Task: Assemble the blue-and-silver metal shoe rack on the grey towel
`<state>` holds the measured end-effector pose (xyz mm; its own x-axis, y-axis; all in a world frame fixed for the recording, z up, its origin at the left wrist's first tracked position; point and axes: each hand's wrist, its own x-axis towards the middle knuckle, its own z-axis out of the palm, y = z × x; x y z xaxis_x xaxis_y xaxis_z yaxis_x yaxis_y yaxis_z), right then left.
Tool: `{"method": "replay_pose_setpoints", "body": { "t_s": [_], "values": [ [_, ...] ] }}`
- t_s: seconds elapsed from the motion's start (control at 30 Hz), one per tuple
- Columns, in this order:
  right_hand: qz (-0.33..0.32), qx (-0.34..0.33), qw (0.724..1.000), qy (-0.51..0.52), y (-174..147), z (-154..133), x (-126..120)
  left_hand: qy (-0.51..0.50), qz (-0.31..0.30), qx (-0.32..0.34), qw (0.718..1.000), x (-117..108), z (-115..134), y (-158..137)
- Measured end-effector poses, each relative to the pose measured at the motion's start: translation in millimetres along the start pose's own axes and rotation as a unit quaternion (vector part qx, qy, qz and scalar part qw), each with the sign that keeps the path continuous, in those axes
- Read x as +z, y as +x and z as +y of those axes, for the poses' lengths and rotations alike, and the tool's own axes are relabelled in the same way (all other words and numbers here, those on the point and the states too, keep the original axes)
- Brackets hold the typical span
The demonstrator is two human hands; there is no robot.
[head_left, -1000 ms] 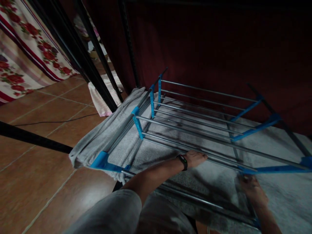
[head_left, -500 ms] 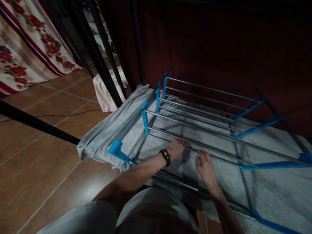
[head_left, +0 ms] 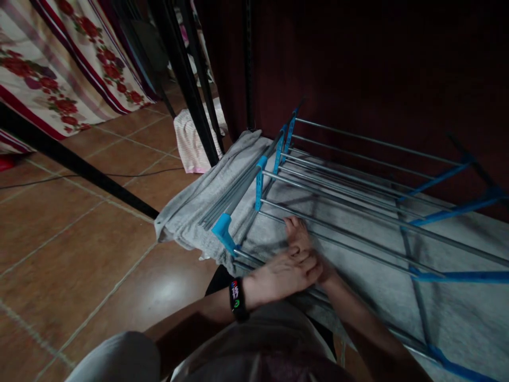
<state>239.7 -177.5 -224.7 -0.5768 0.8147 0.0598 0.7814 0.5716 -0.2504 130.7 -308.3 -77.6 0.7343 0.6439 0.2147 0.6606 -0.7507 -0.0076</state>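
Note:
My left hand (head_left: 284, 271), wearing a black fitness band (head_left: 237, 300) on the wrist, lies across my right hand with its fingers curled against the back of it near the wrist. My right hand (head_left: 299, 234) reaches past it, fingers extended and holding nothing, close to the lower rods. Around them stands a rack of thin metal rods (head_left: 338, 197) with blue plastic brackets (head_left: 259, 185). A blue corner piece (head_left: 223, 231) sits left of my hands. The rack rests on a grey cloth (head_left: 191, 217); part of its near rods is hidden under my forearms.
Black metal posts (head_left: 194, 90) and a slanting black bar (head_left: 99, 180) stand to the left. A dark red curtain (head_left: 358, 69) hangs behind the rack. A floral curtain (head_left: 59, 74), a striped cloth (head_left: 194, 140) and a cable (head_left: 111, 175) are over the tiled floor (head_left: 119, 254).
My left hand has come back towards me and onto my right hand. My right hand has moved left, and the view has turned slightly, shifting the rack to the right.

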Motion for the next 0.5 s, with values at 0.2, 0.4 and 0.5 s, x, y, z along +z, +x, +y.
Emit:
{"method": "replay_pose_setpoints", "body": {
  "t_s": [0.2,0.4,0.5],
  "values": [
    [-0.048,-0.017,0.998,-0.022,35.3,-33.0,-1.3,-0.078,0.056,-0.005,0.995,-19.1,11.1,-110.6],
    [-0.059,-0.022,0.998,-0.021,53.8,-51.6,-6.4,-0.137,0.183,-0.305,0.925,17.3,-12.9,-230.0],
    [-0.071,-0.020,0.997,-0.017,60.5,-60.3,-10.9,-0.138,0.223,-0.489,0.832,31.0,-45.0,-247.6]
  ]
}}
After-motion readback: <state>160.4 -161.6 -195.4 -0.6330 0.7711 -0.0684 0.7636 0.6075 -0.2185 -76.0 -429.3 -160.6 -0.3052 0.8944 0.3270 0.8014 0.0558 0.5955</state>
